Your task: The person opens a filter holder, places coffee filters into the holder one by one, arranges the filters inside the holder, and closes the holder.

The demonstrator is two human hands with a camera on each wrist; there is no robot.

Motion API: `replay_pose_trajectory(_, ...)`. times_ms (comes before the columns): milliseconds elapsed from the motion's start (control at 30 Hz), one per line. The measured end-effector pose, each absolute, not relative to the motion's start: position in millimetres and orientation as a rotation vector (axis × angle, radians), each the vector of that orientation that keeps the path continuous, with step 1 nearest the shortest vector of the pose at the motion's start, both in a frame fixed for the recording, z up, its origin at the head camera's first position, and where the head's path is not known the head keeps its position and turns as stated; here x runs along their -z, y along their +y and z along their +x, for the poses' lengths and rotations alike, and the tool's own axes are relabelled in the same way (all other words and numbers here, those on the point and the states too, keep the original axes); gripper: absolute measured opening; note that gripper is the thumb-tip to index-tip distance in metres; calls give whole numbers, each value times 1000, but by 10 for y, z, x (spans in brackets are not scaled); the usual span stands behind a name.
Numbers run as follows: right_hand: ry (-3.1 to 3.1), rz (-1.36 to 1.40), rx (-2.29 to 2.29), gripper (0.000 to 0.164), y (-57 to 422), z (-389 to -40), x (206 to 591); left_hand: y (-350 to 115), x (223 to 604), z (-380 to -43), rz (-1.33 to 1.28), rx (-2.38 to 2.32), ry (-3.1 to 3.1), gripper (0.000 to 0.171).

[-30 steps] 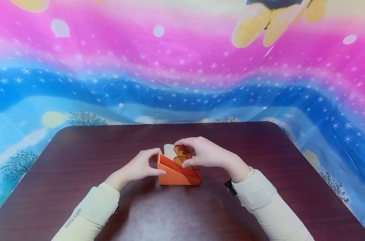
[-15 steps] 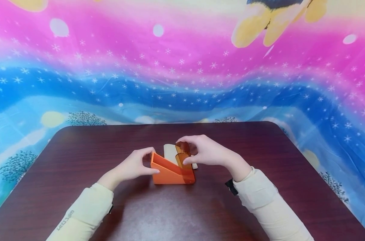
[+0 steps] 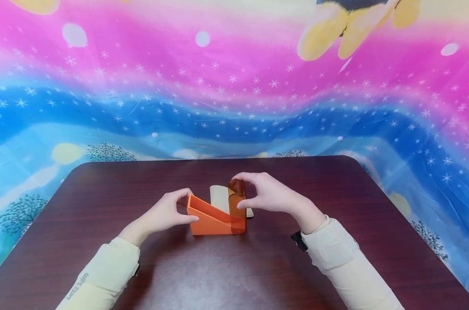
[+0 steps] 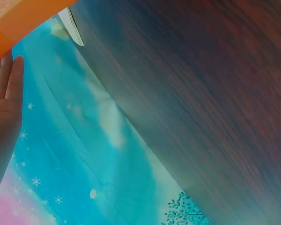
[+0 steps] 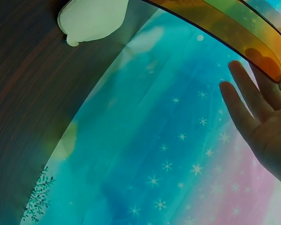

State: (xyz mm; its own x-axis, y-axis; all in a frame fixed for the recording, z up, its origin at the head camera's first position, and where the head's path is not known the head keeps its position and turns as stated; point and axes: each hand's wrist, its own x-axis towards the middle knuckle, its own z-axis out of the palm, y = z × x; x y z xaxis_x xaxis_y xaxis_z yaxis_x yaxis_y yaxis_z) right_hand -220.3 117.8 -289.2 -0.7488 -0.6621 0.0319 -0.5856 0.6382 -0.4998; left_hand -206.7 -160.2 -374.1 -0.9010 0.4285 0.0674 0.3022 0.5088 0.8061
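Note:
An orange box (image 3: 211, 221) with a slanted top edge stands near the middle of the table. Its see-through amber lid (image 3: 234, 206) rises upright at the box's right end. My left hand (image 3: 166, 211) grips the tall left end, thumb on the near side and fingers behind. With thumb and fingers, my right hand (image 3: 269, 193) pinches the upper part of the lid. In the right wrist view, the lid (image 5: 210, 23) crosses the top corner above the spread fingers. The left wrist view shows only a corner of the orange box (image 4: 23, 21) by the left fingers.
Behind the box lies a flat cream item (image 3: 220, 198) with rounded corners, partly covered by the lid. All of this rests on a dark brown wooden table (image 3: 315, 267). A colourful patterned cloth (image 3: 234, 86) hangs beyond the table's far edge.
The box has shifted left with my left hand. Its amber lid has swung from a slant to upright, while my right hand has moved slightly up and right.

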Motion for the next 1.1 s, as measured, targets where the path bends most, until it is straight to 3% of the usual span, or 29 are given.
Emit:
replay_pose_trajectory(467,2782,-979,713,51,1211,-2243,2934,-1696,3724,-2094,598,-1318,2637,35)
replay_pose_trajectory(667,2774,-999,718,49,1184,-2239,2932,-1648,3709,-2097,578,-1309,2639,47)
replay_pose_trajectory(1100,2772,-1002,722,45,1176,-2258,2934,-1683,3681,-2115,528,-1317,2628,38)
